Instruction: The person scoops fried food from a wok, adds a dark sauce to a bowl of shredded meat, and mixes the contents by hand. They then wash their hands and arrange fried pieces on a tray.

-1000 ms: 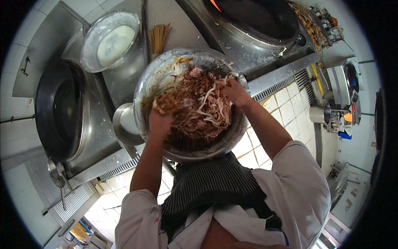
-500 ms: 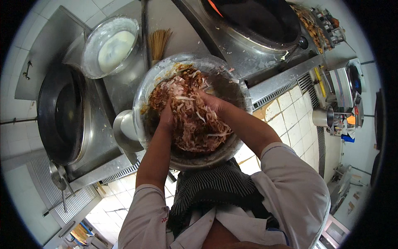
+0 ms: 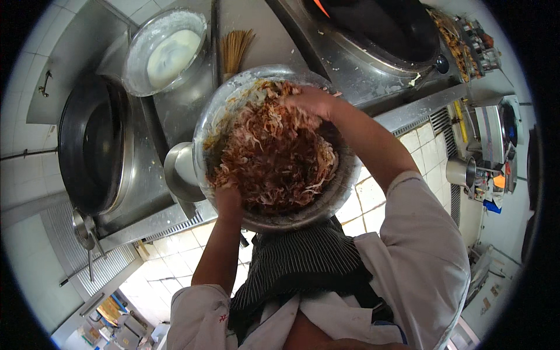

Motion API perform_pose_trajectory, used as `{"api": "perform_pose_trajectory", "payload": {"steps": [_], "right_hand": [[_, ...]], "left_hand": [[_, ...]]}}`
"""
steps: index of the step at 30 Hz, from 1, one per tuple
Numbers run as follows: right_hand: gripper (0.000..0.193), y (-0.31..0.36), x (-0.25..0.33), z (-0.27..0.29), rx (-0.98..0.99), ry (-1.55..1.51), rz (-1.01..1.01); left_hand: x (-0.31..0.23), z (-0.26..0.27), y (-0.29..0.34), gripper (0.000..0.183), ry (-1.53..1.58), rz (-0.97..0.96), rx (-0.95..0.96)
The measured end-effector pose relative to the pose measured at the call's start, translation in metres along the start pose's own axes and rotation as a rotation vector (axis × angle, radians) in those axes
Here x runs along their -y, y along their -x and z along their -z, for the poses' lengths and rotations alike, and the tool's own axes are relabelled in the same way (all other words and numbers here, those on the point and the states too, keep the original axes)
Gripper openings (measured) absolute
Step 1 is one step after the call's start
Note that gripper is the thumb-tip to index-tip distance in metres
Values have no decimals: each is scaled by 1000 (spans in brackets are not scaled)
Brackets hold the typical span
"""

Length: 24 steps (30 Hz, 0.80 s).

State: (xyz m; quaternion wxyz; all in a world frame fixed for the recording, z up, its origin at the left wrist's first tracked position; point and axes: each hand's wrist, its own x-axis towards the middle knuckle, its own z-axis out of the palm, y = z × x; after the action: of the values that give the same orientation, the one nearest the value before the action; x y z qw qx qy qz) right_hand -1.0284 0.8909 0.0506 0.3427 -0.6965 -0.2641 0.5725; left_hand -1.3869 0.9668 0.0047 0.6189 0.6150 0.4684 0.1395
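A large metal bowl (image 3: 345, 201) holds a heap of shredded raw meat (image 3: 274, 146), reddish-brown with sauce and mixed with pale strips. Low on the bowl's left side, my left hand (image 3: 228, 197) is sunk into the meat, its fingers hidden. My right hand (image 3: 314, 104) is at the far right part of the heap, fingers pointing left over the meat. Motion blur and clinging meat conceal those fingertips. Between the two hands the heap lies loose and spread.
Beyond the bowl stand a bamboo brush (image 3: 235, 49) and a basin of white liquid (image 3: 173, 58). A black wok (image 3: 90, 146) is at left, another wok (image 3: 379, 29) at far right. A metal pot (image 3: 182, 169) sits against the bowl's left side.
My hands were close together in the middle of the meat. They have since parted, the right going farther and rightward, the left coming nearer and slightly left.
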Motion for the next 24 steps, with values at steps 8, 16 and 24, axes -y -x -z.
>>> {"api": "perform_pose_trajectory", "payload": {"steps": [8, 16, 24], "right_hand": [[117, -50, -87, -68, 78, -244, -161], [95, 48, -8, -112, -61, -219, -191], [69, 65, -47, -50, -255, -663, -143]], "left_hand": [[-2, -47, -80, 81, 316, 658, -173], [-66, -63, -56, 67, 699, 449, 65], [-3, -10, -51, 54, 491, 384, 34]]}}
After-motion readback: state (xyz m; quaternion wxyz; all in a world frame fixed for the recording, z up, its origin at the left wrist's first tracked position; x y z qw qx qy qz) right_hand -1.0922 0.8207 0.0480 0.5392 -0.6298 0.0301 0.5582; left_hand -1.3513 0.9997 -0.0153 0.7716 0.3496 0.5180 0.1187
